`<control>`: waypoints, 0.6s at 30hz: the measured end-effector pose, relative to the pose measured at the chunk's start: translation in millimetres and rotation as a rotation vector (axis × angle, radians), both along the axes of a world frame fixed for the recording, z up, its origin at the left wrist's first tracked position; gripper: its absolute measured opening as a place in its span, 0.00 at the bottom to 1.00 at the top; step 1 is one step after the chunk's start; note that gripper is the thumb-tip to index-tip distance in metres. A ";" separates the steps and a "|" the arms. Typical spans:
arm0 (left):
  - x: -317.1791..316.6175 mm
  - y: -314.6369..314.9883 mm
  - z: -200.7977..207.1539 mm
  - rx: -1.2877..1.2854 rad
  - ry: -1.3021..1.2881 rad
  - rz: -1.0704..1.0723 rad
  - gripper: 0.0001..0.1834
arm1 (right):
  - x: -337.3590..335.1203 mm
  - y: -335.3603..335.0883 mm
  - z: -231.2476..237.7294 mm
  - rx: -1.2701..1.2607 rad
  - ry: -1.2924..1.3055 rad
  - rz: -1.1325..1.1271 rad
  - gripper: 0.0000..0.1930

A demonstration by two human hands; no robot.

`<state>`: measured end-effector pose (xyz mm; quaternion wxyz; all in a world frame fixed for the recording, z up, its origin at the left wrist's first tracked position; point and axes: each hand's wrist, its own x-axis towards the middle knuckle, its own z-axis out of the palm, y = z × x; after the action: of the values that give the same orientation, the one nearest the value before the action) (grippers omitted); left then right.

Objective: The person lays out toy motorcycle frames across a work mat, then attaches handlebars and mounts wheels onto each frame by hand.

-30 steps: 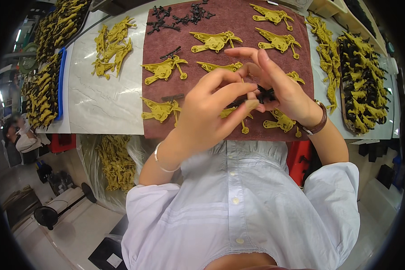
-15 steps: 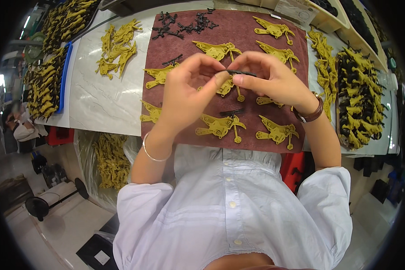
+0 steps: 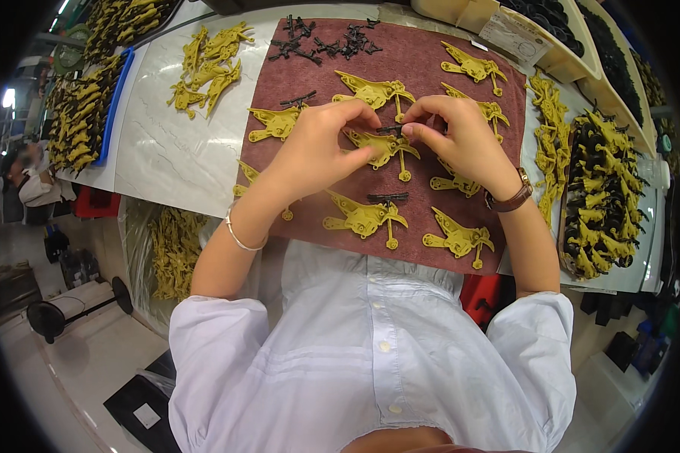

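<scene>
Head view shows a blue tray (image 3: 118, 106) full of yellow-and-black pieces, a cream bin (image 3: 461, 13) with black parts and, below the bench (image 3: 174, 151), a clear bag (image 3: 135, 241) of yellow parts. Half a second earlier, both hands pinch the black stick (image 3: 390, 130); now only the right hand (image 3: 465, 140) pinches its end, beside the middle yellow part (image 3: 383, 149), and the left hand (image 3: 321, 147) has thumb and finger wide apart. Reddish cloth (image 3: 302, 79) covers some of the marbled bench; another person (image 3: 34, 181) is at far left.
</scene>
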<state>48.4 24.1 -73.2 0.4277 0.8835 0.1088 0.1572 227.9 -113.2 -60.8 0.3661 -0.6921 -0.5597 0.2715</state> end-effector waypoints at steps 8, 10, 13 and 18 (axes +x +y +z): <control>1.0 4.1 -0.2 0.220 0.097 -0.120 0.25 | 4.3 1.7 -23.5 0.033 -0.160 -0.003 0.07; 2.2 4.6 -1.4 0.266 0.107 -0.136 0.24 | 3.5 1.7 -24.1 0.034 -0.160 0.001 0.07; 3.5 6.1 -2.8 0.389 0.103 -0.217 0.25 | 0.6 2.6 -22.9 0.025 -0.184 -0.028 0.07; 6.1 6.0 0.7 0.542 0.216 -0.305 0.30 | -0.7 2.3 -24.1 0.056 -0.214 -0.036 0.06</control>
<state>54.5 30.1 -72.5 0.1817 0.9828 -0.0258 0.0200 227.2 -110.9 -85.0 0.3282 -0.7165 -0.5905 0.1737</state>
